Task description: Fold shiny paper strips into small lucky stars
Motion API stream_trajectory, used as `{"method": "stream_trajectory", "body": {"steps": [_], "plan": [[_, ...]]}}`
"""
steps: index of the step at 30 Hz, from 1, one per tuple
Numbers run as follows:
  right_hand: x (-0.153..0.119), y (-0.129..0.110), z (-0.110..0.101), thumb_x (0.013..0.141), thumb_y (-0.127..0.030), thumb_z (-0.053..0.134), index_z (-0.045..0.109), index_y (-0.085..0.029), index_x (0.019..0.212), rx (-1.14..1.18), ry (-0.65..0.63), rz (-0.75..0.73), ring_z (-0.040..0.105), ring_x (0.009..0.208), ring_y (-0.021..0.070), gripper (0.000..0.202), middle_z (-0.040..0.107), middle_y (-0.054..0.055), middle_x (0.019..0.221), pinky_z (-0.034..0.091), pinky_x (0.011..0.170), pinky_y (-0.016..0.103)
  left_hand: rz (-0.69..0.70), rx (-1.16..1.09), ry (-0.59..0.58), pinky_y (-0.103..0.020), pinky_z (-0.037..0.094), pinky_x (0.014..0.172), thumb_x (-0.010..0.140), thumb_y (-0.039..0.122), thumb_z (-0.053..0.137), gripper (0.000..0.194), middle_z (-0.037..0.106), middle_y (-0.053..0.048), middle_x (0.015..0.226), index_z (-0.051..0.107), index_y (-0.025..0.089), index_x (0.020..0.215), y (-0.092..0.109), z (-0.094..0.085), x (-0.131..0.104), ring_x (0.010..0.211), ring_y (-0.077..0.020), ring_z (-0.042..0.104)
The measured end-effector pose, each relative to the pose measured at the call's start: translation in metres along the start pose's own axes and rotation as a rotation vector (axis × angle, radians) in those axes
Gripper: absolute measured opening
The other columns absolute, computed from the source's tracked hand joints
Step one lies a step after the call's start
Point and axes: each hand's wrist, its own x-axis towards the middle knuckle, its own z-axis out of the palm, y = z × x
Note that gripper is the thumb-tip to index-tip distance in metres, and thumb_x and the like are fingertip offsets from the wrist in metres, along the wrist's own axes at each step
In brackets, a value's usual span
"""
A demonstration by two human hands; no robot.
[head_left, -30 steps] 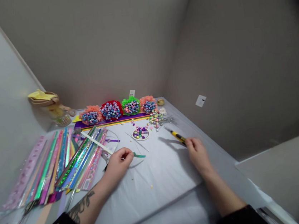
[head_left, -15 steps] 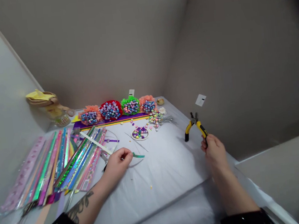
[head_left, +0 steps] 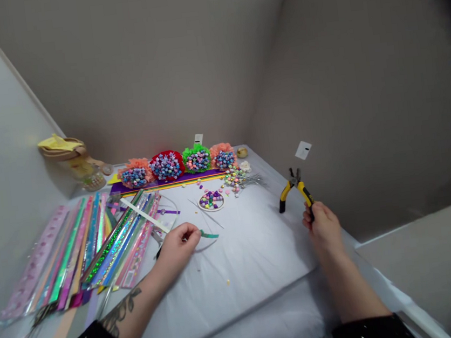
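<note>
Over the right side of the table, my right hand grips one handle of yellow-and-black pliers, whose handles are spread wide. My left hand is closed in a pinch above the table's middle. A short green strip lies at its fingertips; whether the fingers hold it or something thinner I cannot make out. Just beyond that hand is a round dish of purple, pink and yellow folded paper stars, with thin wires beside it.
Many colourful paper strip packs cover the table's left. Along the back stand several star bouquets in crepe paper. Loose stars and a wire bundle lie back right. A basket sits at back left. Walls enclose the table.
</note>
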Motion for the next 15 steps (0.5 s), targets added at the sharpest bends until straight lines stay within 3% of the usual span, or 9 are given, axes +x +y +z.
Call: {"method": "stream_trajectory", "body": {"steps": [7,10,15], "plan": [[0.007,0.016,-0.009,0.071,-0.046,0.060,0.057,-0.019,0.067,-0.148,-0.105,-0.017,0.041,0.047,0.0117,0.028,0.049,-0.003,0.054,0.032,0.041,0.024,0.002,-0.006,0.008,-0.024,0.038,0.054,0.075,0.035,0.053,0.019,0.053,0.002,0.059,0.057,0.017,0.067,0.000,0.000,0.000,0.056,-0.0136,0.048],[0.008,0.023,-0.010,0.073,-0.049,0.058,0.060,-0.018,0.073,-0.258,-0.178,-0.044,0.046,0.052,0.0133,0.031,0.053,-0.001,0.058,0.038,0.046,0.024,-0.001,-0.013,0.014,-0.024,0.038,0.054,0.075,0.035,0.053,0.019,0.054,0.002,0.059,0.058,0.017,0.067,0.001,0.000,-0.001,0.055,-0.0135,0.049],[0.006,0.030,-0.005,0.069,-0.039,0.058,0.061,-0.017,0.085,-0.422,-0.293,-0.117,0.053,0.063,0.0163,0.027,0.060,0.001,0.070,0.045,0.060,0.028,0.003,0.000,0.014,-0.023,0.038,0.054,0.076,0.033,0.053,0.019,0.054,0.002,0.059,0.058,0.017,0.068,0.001,0.000,-0.001,0.055,-0.0129,0.048]]}}
